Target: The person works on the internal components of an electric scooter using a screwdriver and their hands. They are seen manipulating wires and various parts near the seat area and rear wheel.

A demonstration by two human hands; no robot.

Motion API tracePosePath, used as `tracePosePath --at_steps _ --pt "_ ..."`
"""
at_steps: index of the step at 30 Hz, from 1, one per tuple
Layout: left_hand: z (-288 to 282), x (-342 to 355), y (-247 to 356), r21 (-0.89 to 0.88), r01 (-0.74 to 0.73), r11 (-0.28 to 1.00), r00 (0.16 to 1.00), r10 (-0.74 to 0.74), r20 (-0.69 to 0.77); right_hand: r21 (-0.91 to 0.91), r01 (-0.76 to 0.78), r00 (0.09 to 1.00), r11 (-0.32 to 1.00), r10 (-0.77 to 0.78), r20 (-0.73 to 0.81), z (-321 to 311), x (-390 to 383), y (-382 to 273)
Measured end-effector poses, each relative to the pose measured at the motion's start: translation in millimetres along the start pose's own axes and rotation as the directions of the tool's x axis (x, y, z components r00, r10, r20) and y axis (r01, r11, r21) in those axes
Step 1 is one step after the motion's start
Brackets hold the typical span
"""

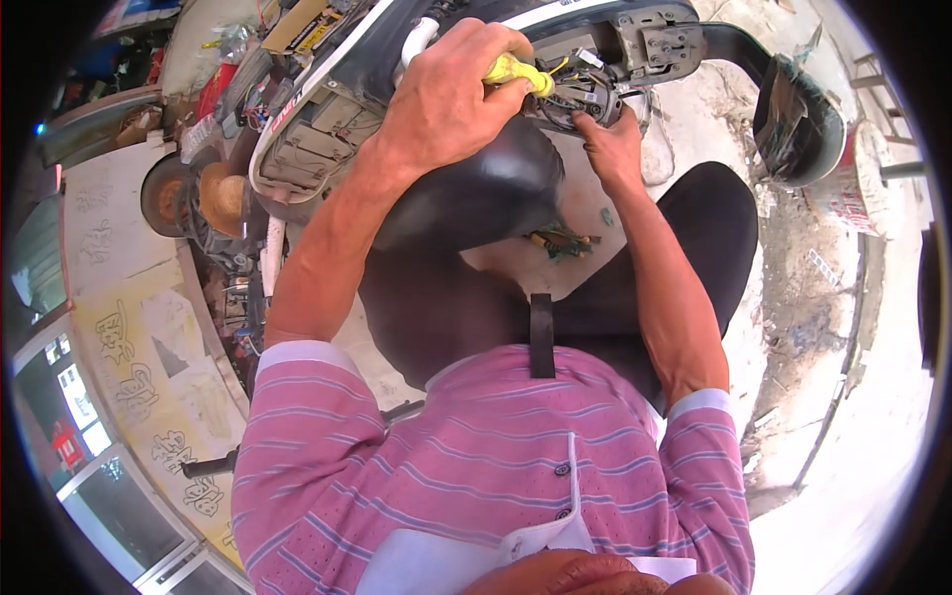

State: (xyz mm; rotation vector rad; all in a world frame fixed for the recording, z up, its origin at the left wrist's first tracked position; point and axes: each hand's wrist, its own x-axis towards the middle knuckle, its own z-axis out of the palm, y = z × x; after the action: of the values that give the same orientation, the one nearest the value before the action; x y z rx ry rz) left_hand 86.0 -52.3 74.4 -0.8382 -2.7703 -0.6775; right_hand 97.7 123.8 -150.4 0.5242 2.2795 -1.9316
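My left hand (pixel 458 97) is closed round the yellow handle of a screwdriver (pixel 516 71), which points right toward a cluster of wires. The screwdriver's shaft cannot be made out. My right hand (pixel 615 149) grips the near edge of a dark, rounded part (pixel 598 102) with wiring on it, thumb and fingers pressed against its rim. Loose wires (pixel 570 87) and a small white connector (pixel 591 58) show between the two hands. This part sits at the uncovered section of an electric scooter (pixel 327 129) stretched across the far side.
Below my hands is a glossy black rounded surface (pixel 486 188). A metal bracket (pixel 669 45) leads to a black curved piece (pixel 798 129) at the right. A straw hat (pixel 222 198), an open cardboard box (pixel 297 28) and clutter lie left. Dry debris (pixel 561 241) lies on the floor between my legs.
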Motion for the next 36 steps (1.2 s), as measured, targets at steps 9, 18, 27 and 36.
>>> tracePosePath --at_steps 9,18,27,36 --pt "8.2 24.8 28.3 0.221 0.207 0.953 0.975 -0.221 0.039 -0.002 0.029 1.0 1.0 -0.029 -0.008 1.3 1.4 -1.4" --pt "2.3 30.6 36.4 0.325 0.282 0.903 0.942 -0.325 0.083 0.003 0.018 1.0 1.0 -0.018 -0.015 -1.3 -3.0 -10.4" --pt "-8.8 41.1 26.6 0.063 0.027 0.998 0.967 -0.043 0.253 -0.029 0.012 1.0 1.0 -0.012 0.003 -2.3 -3.5 -14.2" --pt "-5.6 36.9 12.3 0.087 -0.027 0.996 0.962 0.002 0.274 -0.026 -0.002 1.0 1.0 0.002 0.021 -4.7 -6.3 -19.8"
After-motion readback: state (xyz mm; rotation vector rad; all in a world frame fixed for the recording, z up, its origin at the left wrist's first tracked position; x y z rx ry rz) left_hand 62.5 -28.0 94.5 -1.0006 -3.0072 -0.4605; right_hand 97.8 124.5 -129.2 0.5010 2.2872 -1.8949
